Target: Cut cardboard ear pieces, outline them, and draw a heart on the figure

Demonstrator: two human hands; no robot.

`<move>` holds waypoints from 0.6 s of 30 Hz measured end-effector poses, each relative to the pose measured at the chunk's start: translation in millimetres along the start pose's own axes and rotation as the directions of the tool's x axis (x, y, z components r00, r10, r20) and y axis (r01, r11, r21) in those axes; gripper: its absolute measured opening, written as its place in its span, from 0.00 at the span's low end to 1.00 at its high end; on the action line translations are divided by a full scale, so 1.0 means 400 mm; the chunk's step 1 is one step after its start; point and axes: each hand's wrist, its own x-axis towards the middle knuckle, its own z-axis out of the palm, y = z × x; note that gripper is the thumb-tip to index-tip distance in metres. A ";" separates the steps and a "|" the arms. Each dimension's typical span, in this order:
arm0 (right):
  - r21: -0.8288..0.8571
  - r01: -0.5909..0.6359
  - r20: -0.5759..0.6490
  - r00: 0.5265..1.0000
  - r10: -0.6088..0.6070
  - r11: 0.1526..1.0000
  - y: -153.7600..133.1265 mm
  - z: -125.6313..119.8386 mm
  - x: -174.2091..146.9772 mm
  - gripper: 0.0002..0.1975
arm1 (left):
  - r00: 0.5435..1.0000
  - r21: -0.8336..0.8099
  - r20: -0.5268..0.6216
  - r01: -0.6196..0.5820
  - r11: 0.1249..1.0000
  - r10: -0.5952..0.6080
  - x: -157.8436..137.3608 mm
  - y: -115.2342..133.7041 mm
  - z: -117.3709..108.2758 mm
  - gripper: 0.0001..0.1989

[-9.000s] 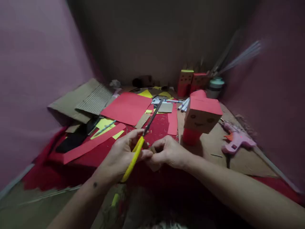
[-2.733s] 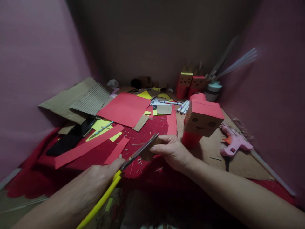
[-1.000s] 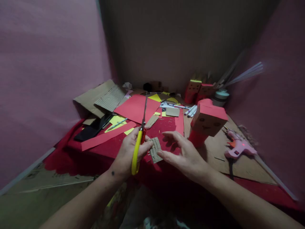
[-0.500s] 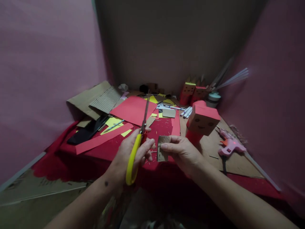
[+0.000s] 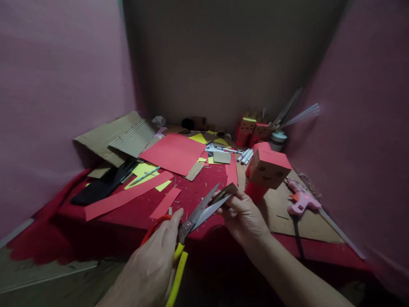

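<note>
My left hand point(image 5: 155, 260) grips a pair of scissors point(image 5: 188, 227) with yellow and red handles. The blades are spread and point up and to the right. My right hand point(image 5: 241, 213) pinches a small cardboard piece point(image 5: 228, 191), tilted so that I see it nearly edge-on. The scissor tips reach the cardboard; whether it lies between the blades I cannot tell. Just beyond my right hand stands a cardboard figure point(image 5: 268, 168) with a red top, a drawn face and a red body.
Red paper point(image 5: 174, 153), red strips point(image 5: 128, 196) and corrugated cardboard point(image 5: 134, 138) lie across the red cloth. A pink glue gun point(image 5: 303, 200), its light on, rests on a cardboard sheet point(image 5: 316, 230) at right. Two smaller figures point(image 5: 246, 128) and a jar point(image 5: 277, 138) stand behind.
The scissors have swung from upright to slanting right, and their blades have opened. My right hand has tilted the cardboard piece toward them. The view has shifted slightly.
</note>
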 end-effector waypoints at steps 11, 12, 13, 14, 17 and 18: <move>0.060 -0.036 -0.074 0.996 0.041 0.998 0.018 0.011 -0.011 0.21 | 0.976 0.250 -0.046 -0.196 0.948 0.214 0.003 -0.014 0.026 0.39; 0.062 -0.039 -0.079 0.996 0.044 0.997 0.020 0.012 -0.011 0.21 | 0.976 0.252 -0.045 -0.197 0.947 0.215 0.002 -0.016 0.027 0.38; 0.064 -0.042 -0.085 0.995 0.048 0.997 0.022 0.012 -0.010 0.21 | 0.976 0.254 -0.042 -0.198 0.947 0.215 0.002 -0.018 0.027 0.38; 0.067 -0.044 -0.090 0.995 0.050 0.997 0.024 0.013 -0.010 0.21 | 0.976 0.254 -0.038 -0.198 0.947 0.215 0.003 -0.020 0.026 0.38; 0.074 -0.048 -0.100 0.993 0.055 0.996 0.029 0.013 -0.008 0.21 | 0.978 0.266 -0.024 -0.193 0.945 0.206 0.004 -0.025 0.023 0.39; 0.075 -0.051 -0.101 0.993 0.058 0.996 0.031 0.012 -0.008 0.21 | 0.979 0.274 -0.018 -0.191 0.943 0.203 0.003 -0.026 0.022 0.40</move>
